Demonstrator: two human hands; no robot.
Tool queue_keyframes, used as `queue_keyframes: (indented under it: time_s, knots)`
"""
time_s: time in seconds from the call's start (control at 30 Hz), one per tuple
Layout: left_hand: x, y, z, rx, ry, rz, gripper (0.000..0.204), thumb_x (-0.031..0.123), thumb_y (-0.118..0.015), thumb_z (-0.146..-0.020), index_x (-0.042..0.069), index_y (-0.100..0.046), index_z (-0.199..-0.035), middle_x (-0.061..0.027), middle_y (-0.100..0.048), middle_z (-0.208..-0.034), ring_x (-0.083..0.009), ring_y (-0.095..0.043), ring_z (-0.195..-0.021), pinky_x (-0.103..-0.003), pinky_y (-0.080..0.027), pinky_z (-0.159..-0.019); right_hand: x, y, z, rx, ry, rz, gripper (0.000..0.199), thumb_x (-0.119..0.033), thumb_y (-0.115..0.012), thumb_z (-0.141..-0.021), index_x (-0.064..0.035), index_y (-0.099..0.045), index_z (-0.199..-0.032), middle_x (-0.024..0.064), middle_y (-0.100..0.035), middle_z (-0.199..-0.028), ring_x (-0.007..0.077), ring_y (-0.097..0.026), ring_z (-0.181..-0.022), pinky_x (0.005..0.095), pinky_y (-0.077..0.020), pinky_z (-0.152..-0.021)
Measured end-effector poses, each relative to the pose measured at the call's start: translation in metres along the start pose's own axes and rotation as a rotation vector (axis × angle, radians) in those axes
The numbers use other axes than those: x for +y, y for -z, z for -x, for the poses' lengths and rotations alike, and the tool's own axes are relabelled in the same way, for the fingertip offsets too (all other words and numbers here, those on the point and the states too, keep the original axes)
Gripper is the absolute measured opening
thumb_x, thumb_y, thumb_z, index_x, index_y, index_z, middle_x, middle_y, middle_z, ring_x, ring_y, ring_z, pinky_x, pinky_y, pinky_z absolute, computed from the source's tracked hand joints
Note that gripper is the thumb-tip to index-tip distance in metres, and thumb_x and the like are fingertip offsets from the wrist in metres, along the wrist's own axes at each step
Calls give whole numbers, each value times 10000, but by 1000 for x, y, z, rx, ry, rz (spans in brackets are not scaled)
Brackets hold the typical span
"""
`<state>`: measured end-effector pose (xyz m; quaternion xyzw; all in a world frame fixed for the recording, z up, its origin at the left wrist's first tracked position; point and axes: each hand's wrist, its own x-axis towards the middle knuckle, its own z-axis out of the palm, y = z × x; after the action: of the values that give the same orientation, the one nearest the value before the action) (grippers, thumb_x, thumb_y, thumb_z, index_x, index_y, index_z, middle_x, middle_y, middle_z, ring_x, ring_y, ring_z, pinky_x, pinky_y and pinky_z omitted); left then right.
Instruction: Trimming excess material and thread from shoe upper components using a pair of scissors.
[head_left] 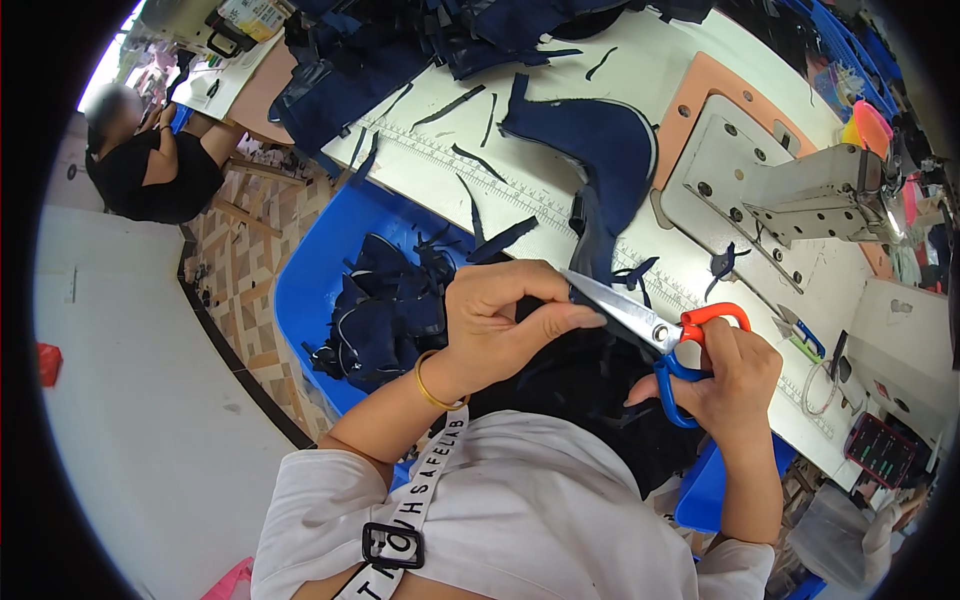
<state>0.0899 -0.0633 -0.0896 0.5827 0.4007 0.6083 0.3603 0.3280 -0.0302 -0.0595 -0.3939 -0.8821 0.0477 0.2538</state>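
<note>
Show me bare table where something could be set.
A bare patch of table lies between the cloth heap, the curved navy piece and the peach board; a smaller one between that piece and the machine plate. Left of the piece, scraps crowd it.

- We see the scissors [655,333] with a silvery blade, a round pivot, one red loop and one blue loop, held in our right fingers [722,350].
- Their tip points up and leftward, just beside our left fingers [565,318]; we cannot tell how far the blades are parted.
- We see navy cloth [622,160], broad, curved and pale-edged on the surface [650,60], narrowing toward our left fingers, which pinch dark fabric at the blade.
</note>
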Motion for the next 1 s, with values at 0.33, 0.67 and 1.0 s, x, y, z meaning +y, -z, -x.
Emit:
queue_keyframes:
  time_s: [0.33, 0.67, 1.0]
  knots:
    - [61, 51, -24, 696, -320, -805, 42, -34, -631, -827, -21, -612, -863, -175, -682, -957, -141, -627, -810, -249, -501, -737, 6, 11, 36, -172, -712, -780, 717, -560, -853, -461, -17, -572, -835, -62, -404, -523, 33, -355, -485, 178, -279, -443]
    - [-4, -44, 18, -303, -497, -978, 142, 18, -703, -685, 3, -613, -794, -141, -684, -943, -257, -685, -864, -284, -531, -637, -6, 6, 93, -466, -868, -1192, 672, -671, -622, -757, -5, -579, -839, -21, -473, -558, 43, -463, -472, 193, -354, -454]
    - [-23, -51, 26, -265, -563, -903, 184, 15, -713, -712, -34, -646, -875, -167, -686, -963, -275, -678, -926, -272, -522, -658, -9, 11, 115, -671, -988, -1258, 723, -712, -534, -790, 7, -600, -826, -2, -470, -513, 81, -498, -435, 214, -402, -440]
